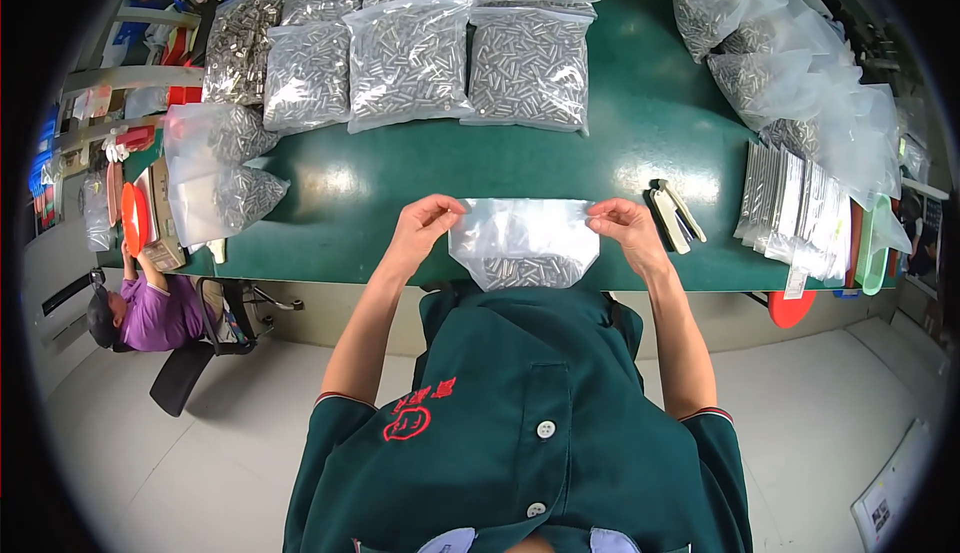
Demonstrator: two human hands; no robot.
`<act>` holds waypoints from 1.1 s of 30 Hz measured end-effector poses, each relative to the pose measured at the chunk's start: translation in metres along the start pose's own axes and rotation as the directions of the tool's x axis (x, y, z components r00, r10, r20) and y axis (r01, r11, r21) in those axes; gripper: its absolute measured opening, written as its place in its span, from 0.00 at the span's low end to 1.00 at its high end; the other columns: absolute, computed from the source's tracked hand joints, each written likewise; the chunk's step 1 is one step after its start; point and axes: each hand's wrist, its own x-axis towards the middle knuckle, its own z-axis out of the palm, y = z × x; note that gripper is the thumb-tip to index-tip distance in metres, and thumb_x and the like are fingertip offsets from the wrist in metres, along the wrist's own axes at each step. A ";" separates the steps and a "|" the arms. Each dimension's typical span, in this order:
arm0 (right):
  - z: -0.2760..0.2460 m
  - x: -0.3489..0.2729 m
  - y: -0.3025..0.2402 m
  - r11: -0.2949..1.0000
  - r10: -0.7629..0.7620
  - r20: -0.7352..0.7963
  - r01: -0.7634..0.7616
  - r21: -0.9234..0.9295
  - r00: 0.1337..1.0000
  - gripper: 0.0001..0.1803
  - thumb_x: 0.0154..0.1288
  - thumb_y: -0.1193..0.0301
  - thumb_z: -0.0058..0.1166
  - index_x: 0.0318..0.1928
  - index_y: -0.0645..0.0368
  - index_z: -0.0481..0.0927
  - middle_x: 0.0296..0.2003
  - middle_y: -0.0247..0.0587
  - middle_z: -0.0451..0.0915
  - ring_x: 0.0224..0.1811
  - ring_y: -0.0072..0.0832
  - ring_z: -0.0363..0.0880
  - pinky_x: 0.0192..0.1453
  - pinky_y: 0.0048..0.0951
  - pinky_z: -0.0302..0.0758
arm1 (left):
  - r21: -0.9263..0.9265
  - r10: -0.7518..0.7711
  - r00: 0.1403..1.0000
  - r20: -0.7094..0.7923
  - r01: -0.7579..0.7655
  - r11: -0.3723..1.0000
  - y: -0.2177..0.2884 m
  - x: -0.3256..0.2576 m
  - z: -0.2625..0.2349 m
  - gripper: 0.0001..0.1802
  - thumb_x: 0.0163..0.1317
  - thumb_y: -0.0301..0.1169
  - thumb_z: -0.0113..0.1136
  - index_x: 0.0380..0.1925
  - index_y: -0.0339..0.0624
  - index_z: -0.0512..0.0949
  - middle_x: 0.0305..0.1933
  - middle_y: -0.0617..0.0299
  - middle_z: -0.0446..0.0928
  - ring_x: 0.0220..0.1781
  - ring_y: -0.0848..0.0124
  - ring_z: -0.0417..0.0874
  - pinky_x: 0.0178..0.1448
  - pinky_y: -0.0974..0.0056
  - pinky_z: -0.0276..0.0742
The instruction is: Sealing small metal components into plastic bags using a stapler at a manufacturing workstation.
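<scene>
Left hand (428, 223) and right hand (626, 225), both pinched closed, grip top corners of translucent plastic bag (522, 228) of small silvery metal cylinders (528, 273) at near edge of glossy green counter (400, 178); a slipping corner could tip it and spill cylinders if unsealed.

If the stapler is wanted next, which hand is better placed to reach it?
Probably the right hand: though pinching the bag by one top corner, it is close beside the stapler; the left hand, at the opposite corner, is farther.
</scene>
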 end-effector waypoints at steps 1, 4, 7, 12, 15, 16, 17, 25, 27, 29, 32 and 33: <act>0.000 0.000 -0.002 0.999 0.016 0.016 -0.015 -0.033 1.000 0.10 0.54 0.82 0.60 0.38 0.63 0.81 0.29 0.32 0.78 0.33 0.18 0.76 0.43 0.19 0.74 | -0.007 -0.044 0.999 0.026 0.044 0.999 0.002 0.001 -0.001 0.11 0.57 0.23 0.59 0.41 0.38 0.77 0.39 0.65 0.77 0.39 0.78 0.74 0.47 0.72 0.69; -0.003 0.001 -0.004 0.998 0.018 0.026 -0.016 -0.068 0.999 0.13 0.52 0.83 0.61 0.41 0.64 0.81 0.29 0.33 0.79 0.33 0.17 0.76 0.41 0.18 0.75 | 0.050 -0.062 0.995 0.080 0.058 0.997 0.018 0.004 0.005 0.12 0.54 0.22 0.61 0.40 0.38 0.80 0.41 0.65 0.79 0.38 0.78 0.73 0.46 0.70 0.72; -0.004 0.005 -0.005 0.989 0.027 0.032 -0.022 -0.147 0.999 0.14 0.51 0.82 0.62 0.42 0.64 0.81 0.29 0.32 0.79 0.31 0.16 0.76 0.38 0.17 0.75 | 0.165 -0.070 0.995 0.072 0.057 0.985 0.016 0.007 0.003 0.16 0.51 0.21 0.63 0.43 0.39 0.80 0.40 0.65 0.79 0.37 0.78 0.74 0.45 0.71 0.72; 0.001 0.005 -0.016 0.934 0.040 -0.026 -0.046 -0.354 0.999 0.14 0.50 0.81 0.64 0.40 0.66 0.82 0.28 0.33 0.80 0.29 0.16 0.76 0.36 0.18 0.74 | 0.271 -0.089 0.996 0.031 0.078 0.959 0.016 0.007 0.001 0.16 0.51 0.21 0.63 0.43 0.38 0.80 0.38 0.64 0.79 0.36 0.78 0.74 0.45 0.71 0.72; 0.003 0.006 -0.016 0.896 0.037 -0.052 -0.056 -0.441 0.998 0.13 0.49 0.80 0.64 0.39 0.66 0.82 0.28 0.36 0.81 0.29 0.17 0.76 0.36 0.19 0.74 | 0.248 -0.160 0.987 0.011 0.153 0.957 0.018 0.010 0.000 0.15 0.52 0.21 0.62 0.42 0.37 0.80 0.37 0.62 0.79 0.36 0.77 0.75 0.45 0.71 0.72; 0.004 0.006 -0.015 0.896 0.038 -0.060 -0.061 -0.440 0.997 0.13 0.49 0.80 0.64 0.39 0.66 0.82 0.29 0.37 0.82 0.29 0.17 0.77 0.35 0.20 0.75 | 0.166 -0.204 0.979 0.009 0.199 0.966 0.019 0.011 0.000 0.14 0.53 0.20 0.61 0.42 0.36 0.80 0.36 0.61 0.79 0.36 0.77 0.76 0.45 0.71 0.72; 0.004 0.007 -0.014 0.896 0.036 -0.057 -0.058 -0.441 0.998 0.13 0.49 0.80 0.64 0.39 0.66 0.82 0.29 0.37 0.82 0.29 0.17 0.77 0.35 0.20 0.75 | 0.166 -0.201 0.980 0.007 0.197 0.966 0.018 0.011 -0.001 0.14 0.53 0.20 0.61 0.42 0.36 0.80 0.36 0.61 0.79 0.36 0.77 0.76 0.45 0.71 0.72; 0.006 0.002 -0.018 0.890 -0.004 -0.074 -0.030 -0.454 0.997 0.12 0.51 0.80 0.63 0.38 0.66 0.83 0.29 0.39 0.83 0.29 0.17 0.78 0.36 0.19 0.75 | 0.028 -0.193 0.981 0.003 0.193 0.981 0.027 0.006 -0.004 0.12 0.52 0.20 0.62 0.39 0.35 0.81 0.35 0.59 0.81 0.36 0.75 0.78 0.45 0.71 0.74; 0.006 0.000 -0.019 0.881 -0.024 -0.075 -0.015 -0.474 0.997 0.11 0.51 0.79 0.63 0.38 0.66 0.83 0.28 0.38 0.83 0.29 0.18 0.78 0.35 0.20 0.74 | 0.166 -0.162 0.987 0.007 0.159 0.973 0.037 0.006 -0.001 0.12 0.51 0.20 0.62 0.38 0.35 0.81 0.34 0.60 0.81 0.35 0.75 0.78 0.44 0.70 0.74; 0.007 -0.002 -0.022 0.870 -0.041 -0.075 -0.001 -0.493 0.996 0.10 0.51 0.78 0.62 0.37 0.65 0.83 0.28 0.38 0.82 0.29 0.18 0.77 0.34 0.21 0.74 | 0.299 -0.133 0.991 0.013 0.123 0.946 0.042 0.005 0.002 0.12 0.50 0.21 0.63 0.38 0.35 0.81 0.34 0.60 0.81 0.35 0.75 0.78 0.43 0.69 0.74; 0.013 -0.007 -0.031 0.760 -0.153 -0.034 0.096 -0.643 0.988 0.09 0.51 0.77 0.62 0.35 0.65 0.83 0.26 0.38 0.81 0.27 0.21 0.77 0.32 0.24 0.73 | 0.621 0.018 1.000 0.014 -0.023 0.784 0.046 0.004 0.009 0.12 0.48 0.22 0.63 0.36 0.35 0.82 0.33 0.57 0.81 0.34 0.71 0.79 0.41 0.67 0.75; 0.015 -0.009 -0.034 0.717 -0.185 -0.014 0.125 -0.685 0.983 0.09 0.51 0.77 0.62 0.35 0.64 0.83 0.26 0.39 0.80 0.26 0.24 0.77 0.32 0.25 0.73 | 0.678 0.019 1.000 -0.003 -0.012 0.735 0.049 0.003 0.012 0.11 0.48 0.22 0.62 0.34 0.36 0.82 0.33 0.55 0.81 0.33 0.68 0.79 0.41 0.65 0.75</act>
